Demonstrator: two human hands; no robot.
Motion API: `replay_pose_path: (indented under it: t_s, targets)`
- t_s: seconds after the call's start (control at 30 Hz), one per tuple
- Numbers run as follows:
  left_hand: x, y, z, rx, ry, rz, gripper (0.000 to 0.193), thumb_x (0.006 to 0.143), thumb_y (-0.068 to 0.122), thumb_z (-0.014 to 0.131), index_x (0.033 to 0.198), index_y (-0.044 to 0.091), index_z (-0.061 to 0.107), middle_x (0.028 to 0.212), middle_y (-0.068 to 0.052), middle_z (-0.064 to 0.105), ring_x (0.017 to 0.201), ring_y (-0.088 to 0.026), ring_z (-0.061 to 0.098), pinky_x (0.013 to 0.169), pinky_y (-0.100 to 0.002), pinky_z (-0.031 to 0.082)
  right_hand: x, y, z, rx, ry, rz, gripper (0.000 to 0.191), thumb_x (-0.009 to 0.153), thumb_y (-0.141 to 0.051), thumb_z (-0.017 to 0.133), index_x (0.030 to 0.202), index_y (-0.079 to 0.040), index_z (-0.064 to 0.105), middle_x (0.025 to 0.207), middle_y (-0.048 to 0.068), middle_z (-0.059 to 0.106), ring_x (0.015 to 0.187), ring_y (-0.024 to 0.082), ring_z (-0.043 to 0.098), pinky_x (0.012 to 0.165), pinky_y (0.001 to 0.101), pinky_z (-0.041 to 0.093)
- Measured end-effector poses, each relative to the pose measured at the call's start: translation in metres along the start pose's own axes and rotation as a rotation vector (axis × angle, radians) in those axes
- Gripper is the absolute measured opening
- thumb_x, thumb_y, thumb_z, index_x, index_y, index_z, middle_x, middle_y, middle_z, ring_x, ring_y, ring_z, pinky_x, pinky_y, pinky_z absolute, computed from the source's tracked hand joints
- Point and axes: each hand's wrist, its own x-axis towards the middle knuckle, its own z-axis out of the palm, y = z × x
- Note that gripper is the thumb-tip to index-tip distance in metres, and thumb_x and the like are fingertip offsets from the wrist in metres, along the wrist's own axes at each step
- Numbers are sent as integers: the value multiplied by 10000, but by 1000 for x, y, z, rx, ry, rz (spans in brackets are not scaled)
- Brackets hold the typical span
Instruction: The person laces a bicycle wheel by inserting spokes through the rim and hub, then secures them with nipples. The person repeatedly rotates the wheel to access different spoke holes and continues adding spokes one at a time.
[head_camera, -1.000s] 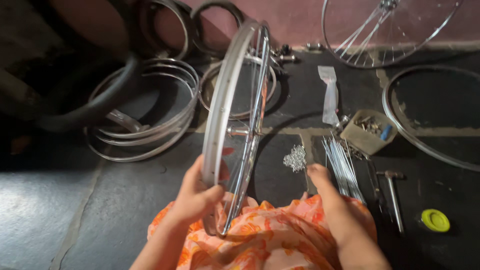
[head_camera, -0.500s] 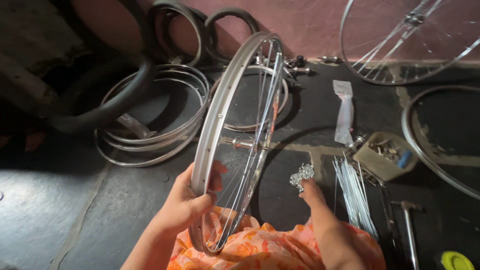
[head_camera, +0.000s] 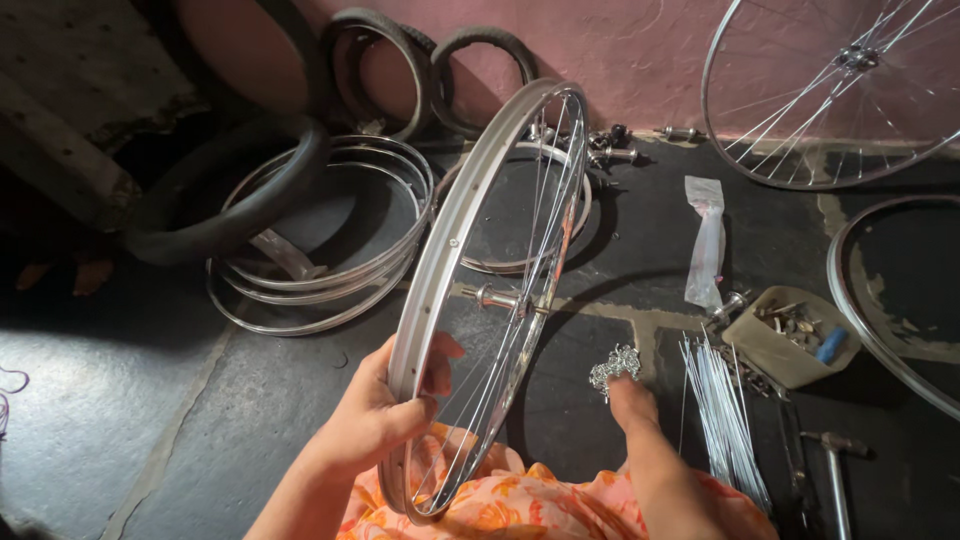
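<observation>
Left hand: the left hand (head_camera: 385, 415) is being closed around the rim of the bicycle wheel (head_camera: 490, 290), fingers wrapped over its outer edge and thumb on the inner side, at about 7 o'clock on the wheel.
Bicycle wheel: it is being held upright and tilted, its top leaning toward 1 o'clock, its lower edge resting against the orange patterned cloth (head_camera: 520, 505) at 6 o'clock of the view.
Hub: the hub (head_camera: 497, 297) is being shown at the wheel's centre, with thin spokes running to the rim.
Right hand: the right hand (head_camera: 635, 405) is being lowered onto the pile of spoke nipples (head_camera: 614, 364) on the dark floor (head_camera: 150, 400); the fingertips are touching the pile, but whether anything is being pinched cannot be told.
Spoke bundle: loose spokes (head_camera: 722, 410) are lying just beside the right hand, at its 3 o'clock.
Parts box: a small box (head_camera: 790, 345) is sitting at 2 o'clock from the right hand.
Bare rims: stacked rims (head_camera: 320, 270) are lying at 10 o'clock from the held wheel.
Tyres: 2 tyres (head_camera: 420, 60) are leaning on the pink wall at 12 o'clock.
</observation>
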Motion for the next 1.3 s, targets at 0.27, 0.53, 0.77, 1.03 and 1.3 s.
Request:
replay_pose_path:
  t_s: [0.27,0.53,0.77,1.03,1.3]
  targets:
    - [3,-7,7,-26,-7,74,384,676,-4,595,1059,5,620,957,-59,632,856,-118,580,697,-267,502,-19,-3,-21,377,512,-41,200,884,-115,631,1066,-95,713,1020,157,749,965,333,721,843,428,568]
    - [11,-9,54,-56,31,226,303,753,0,619,1051,53,607,944,-20,631,855,-88,599,763,-232,517,-111,10,-5,1325,155,28,155,875,19,696,1024,55,721,903,137,738,784,196,705,726,304,583]
    - [-9,-14,116,-45,155,218,214,760,24,646,963,61,588,812,0,616,725,-95,593,639,-262,519,-237,34,-29,1696,-169,-84,280,928,-53,640,1157,87,719,966,135,724,915,189,656,896,297,509]
    - [-23,-15,156,-16,183,389,256,790,48,620,1044,21,626,895,-19,631,814,-125,609,774,-290,538,-326,-8,-90,1761,-205,-439,139,941,-39,624,1039,40,683,1188,60,698,1106,200,660,1027,376,489]
    - [-38,-34,151,-3,20,572,302,960,143,606,1231,9,603,1096,-106,624,1042,-194,596,972,-331,486,-341,-42,-65,1273,-151,-598,152,825,38,706,952,-14,772,990,84,757,932,189,714,887,378,559]
